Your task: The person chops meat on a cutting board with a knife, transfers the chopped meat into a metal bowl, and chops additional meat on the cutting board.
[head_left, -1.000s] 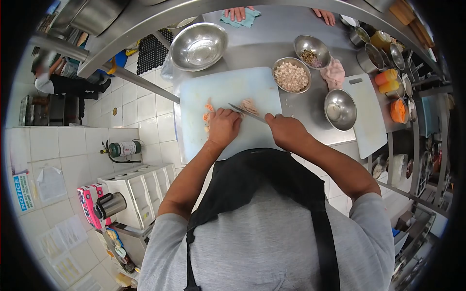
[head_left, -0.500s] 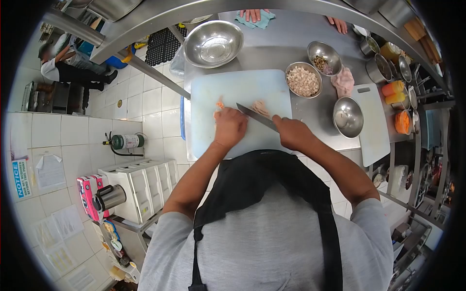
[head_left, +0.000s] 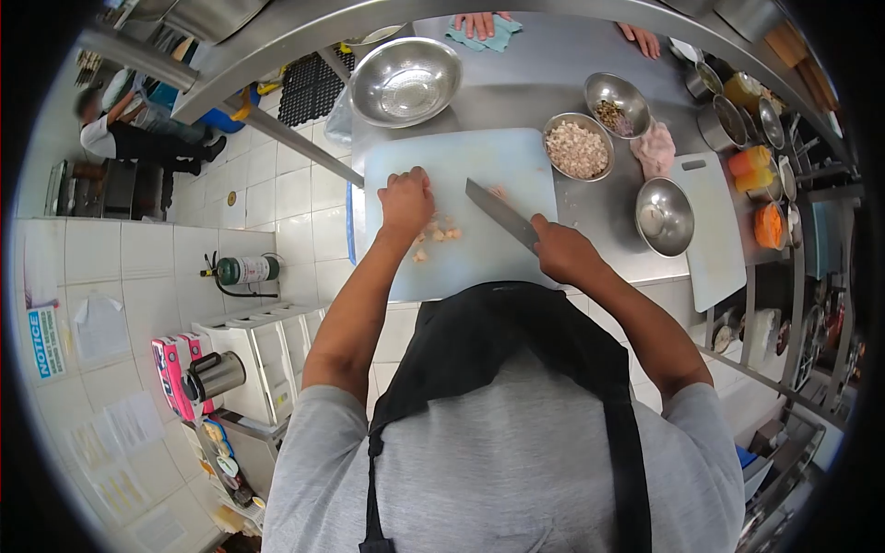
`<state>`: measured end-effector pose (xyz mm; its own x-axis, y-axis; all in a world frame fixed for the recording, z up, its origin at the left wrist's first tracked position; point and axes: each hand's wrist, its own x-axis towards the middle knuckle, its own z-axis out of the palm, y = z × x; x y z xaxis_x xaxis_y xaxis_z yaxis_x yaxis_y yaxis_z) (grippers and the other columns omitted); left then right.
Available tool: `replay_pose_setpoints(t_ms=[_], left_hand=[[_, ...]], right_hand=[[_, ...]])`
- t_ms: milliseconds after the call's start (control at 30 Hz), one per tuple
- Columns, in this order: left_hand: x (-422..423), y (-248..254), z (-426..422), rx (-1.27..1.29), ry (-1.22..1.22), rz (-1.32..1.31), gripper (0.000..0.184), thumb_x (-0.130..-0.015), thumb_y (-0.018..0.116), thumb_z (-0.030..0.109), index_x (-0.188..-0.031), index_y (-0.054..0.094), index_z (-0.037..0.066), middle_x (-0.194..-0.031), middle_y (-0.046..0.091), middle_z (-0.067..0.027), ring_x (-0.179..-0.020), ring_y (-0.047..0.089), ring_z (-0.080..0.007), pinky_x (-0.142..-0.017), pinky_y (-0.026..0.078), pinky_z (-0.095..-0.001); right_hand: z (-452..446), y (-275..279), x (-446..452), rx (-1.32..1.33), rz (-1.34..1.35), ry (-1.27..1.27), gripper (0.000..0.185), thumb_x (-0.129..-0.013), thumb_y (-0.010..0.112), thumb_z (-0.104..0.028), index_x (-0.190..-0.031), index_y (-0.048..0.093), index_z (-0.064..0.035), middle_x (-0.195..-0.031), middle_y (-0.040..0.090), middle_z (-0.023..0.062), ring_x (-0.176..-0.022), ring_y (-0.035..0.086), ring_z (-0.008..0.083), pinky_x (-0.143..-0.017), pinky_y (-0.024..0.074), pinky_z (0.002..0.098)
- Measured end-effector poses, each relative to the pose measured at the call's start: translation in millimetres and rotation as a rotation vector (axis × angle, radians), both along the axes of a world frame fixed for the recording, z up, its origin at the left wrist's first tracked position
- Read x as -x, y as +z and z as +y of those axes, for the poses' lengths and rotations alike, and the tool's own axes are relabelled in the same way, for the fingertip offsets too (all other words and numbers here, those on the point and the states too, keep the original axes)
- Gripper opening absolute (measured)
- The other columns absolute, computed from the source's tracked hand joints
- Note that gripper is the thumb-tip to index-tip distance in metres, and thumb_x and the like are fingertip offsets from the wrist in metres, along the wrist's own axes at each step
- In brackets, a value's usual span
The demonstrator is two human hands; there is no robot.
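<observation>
- Right hand [head_left: 562,251] closed round knife [head_left: 501,217] over the board [head_left: 479,263]
- Left hand [head_left: 407,198] curled, contents unclear, beside chopped pieces [head_left: 442,232]
- Filled bowl [head_left: 606,170] by board's far right corner
- Large bowl [head_left: 406,83] beyond far left

Stainless-steel desk [head_left: 516,78], 12 to 3 o'clock. Grey metal overhead rail [head_left: 369,35] across 12. White-tiled wall [head_left: 97,249], 9 o'clock; green cylindrical fire extinguisher [head_left: 247,269] mounted there. White ribbed plastic drawer unit [head_left: 267,355], 8 o'clock. Black perforated rubber mat [head_left: 312,90] on white-tiled floor [head_left: 300,184], 11 o'clock.
</observation>
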<state>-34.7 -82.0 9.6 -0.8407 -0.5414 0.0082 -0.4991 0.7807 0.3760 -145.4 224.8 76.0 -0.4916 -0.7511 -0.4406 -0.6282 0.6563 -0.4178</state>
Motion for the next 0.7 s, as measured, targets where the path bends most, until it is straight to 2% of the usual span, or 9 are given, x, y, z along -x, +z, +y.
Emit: replay_pose_setpoints(t_ms=[67,167,267,300,367,433,533,633,700], left_hand=[[-0.7,-7.7,-3.1,-0.109,-0.057,0.13,0.012,-0.089,0.071,0.007,-0.099,0.074,0.012,-0.103,0.076,-0.0083,-0.106,0.068,-0.035,-0.087,0.054,-0.0545],[-1.5,6.6,22.8,-0.192,-0.324,0.375,0.016,-0.087,0.072,0.004,-0.1,0.074,0.012,-0.1,0.076,-0.0086,-0.107,0.067,-0.0345,-0.088,0.054,-0.0529],[-5.4,9.4,47.4,-0.151,-0.517,0.202,0.019,-0.085,0.074,0.003,-0.103,0.075,0.011,-0.106,0.076,-0.0084,-0.113,0.065,-0.0366,-0.098,0.053,-0.0513],[-8.0,9.4,46.5,-0.151,-0.503,0.233,0.026,-0.082,0.072,0.0,-0.105,0.078,0.012,-0.108,0.076,-0.0082,-0.117,0.064,-0.0363,-0.098,0.053,-0.0503],[-12.2,11.3,34.2,-0.131,-0.411,0.231,0.027,-0.081,0.071,0.0,-0.103,0.08,0.013,-0.105,0.075,-0.0066,-0.114,0.064,-0.0342,-0.094,0.052,-0.0507],[-20.9,18.6,20.3,-0.105,-0.366,0.149,0.031,-0.08,0.067,-0.003,-0.102,0.081,0.015,-0.103,0.074,-0.0061,-0.114,0.063,-0.0327,-0.092,0.051,-0.051],[-29.6,26.7,10.7,-0.083,-0.416,-0.044,0.026,-0.082,0.069,0.0,-0.099,0.081,0.016,-0.103,0.074,-0.0047,-0.115,0.063,-0.0311,-0.091,0.051,-0.0514],[-26.5,26.4,12.1,0.0,-0.451,-0.095,0.019,-0.085,0.071,0.005,-0.096,0.08,0.017,-0.1,0.074,-0.0033,-0.112,0.064,-0.0298,-0.091,0.051,-0.0516],[-23.0,23.2,13.1,-0.041,-0.418,-0.037,0.014,-0.087,0.073,0.008,-0.094,0.079,0.017,-0.096,0.075,-0.0029,-0.109,0.065,-0.0294,-0.091,0.051,-0.0511]], right_hand=[[-0.6,1.4,0.7,0.011,-0.015,-0.021,0.03,-0.101,0.059,-0.009,-0.128,0.051,0.0,-0.102,0.074,0.0282,-0.098,0.073,0.0491,-0.088,0.0566,0.0597],[0.5,-1.4,1.5,0.019,-0.006,-0.02,0.029,-0.102,0.062,-0.013,-0.126,0.05,0.0002,-0.101,0.075,0.0281,-0.098,0.073,0.0493,-0.088,0.0562,0.0598],[1.0,-4.2,10.3,0.014,-0.05,-0.016,0.03,-0.103,0.062,-0.014,-0.127,0.05,0.0004,-0.102,0.075,0.0284,-0.099,0.073,0.0494,-0.088,0.0558,0.0601],[1.9,-2.3,10.1,0.015,-0.061,-0.026,0.032,-0.103,0.062,-0.015,-0.128,0.05,0.0002,-0.105,0.074,0.0289,-0.101,0.072,0.0496,-0.09,0.0549,0.0602],[6.1,4.0,8.9,0.013,-0.084,-0.052,0.034,-0.104,0.063,-0.017,-0.131,0.049,-0.0003,-0.111,0.073,0.0299,-0.107,0.07,0.05,-0.093,0.053,0.0604],[14.3,11.2,-0.4,0.071,-0.046,-0.063,0.033,-0.103,0.063,-0.015,-0.129,0.05,0.0001,-0.106,0.074,0.0291,-0.102,0.072,0.0495,-0.091,0.0541,0.0604],[14.7,16.7,-5.8,0.067,-0.056,-0.01,0.031,-0.103,0.064,-0.014,-0.127,0.051,0.0001,-0.103,0.074,0.0282,-0.1,0.072,0.049,-0.089,0.0547,0.0601],[15.9,14.4,-2.7,0.019,-0.078,0.044,0.031,-0.103,0.065,-0.014,-0.127,0.052,-0.0003,-0.104,0.074,0.0277,-0.1,0.072,0.0487,-0.088,0.0551,0.0595],[18.4,5.5,-0.8,0.024,-0.045,0.039,0.031,-0.103,0.065,-0.015,-0.127,0.052,-0.0006,-0.104,0.074,0.0275,-0.1,0.072,0.0484,-0.088,0.0555,0.0589]])
